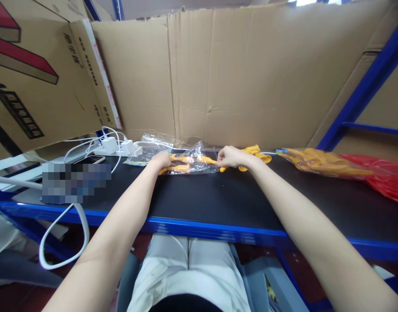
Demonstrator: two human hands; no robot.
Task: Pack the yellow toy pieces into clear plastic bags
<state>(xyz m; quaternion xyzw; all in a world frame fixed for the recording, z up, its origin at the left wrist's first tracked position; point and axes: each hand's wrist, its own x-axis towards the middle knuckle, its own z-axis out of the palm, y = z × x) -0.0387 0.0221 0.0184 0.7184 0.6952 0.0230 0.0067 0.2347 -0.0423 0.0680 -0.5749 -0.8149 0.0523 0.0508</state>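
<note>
A clear plastic bag point(199, 151) lies on the black shelf top, with several slim orange pieces point(182, 167) inside; their exact kind is not plain. My left hand point(161, 161) is closed on the bag's left end, around the orange pieces there. At the bag's right end, my right hand point(230, 157) pinches the tip of an orange piece point(207, 160). More loose orange pieces point(252, 149), some with rounded ends, lie just behind and beside my right hand, partly hidden by it.
Right of my hands lies a filled bag of orange pieces point(318, 161) beside a red plastic bag point(380, 173). An empty-looking clear wrapper point(153, 145), a power strip point(134, 150) with white cables and a phone point(88, 161) are at left. Cardboard point(250, 78) stands behind; a blue rail point(211, 228) edges the front.
</note>
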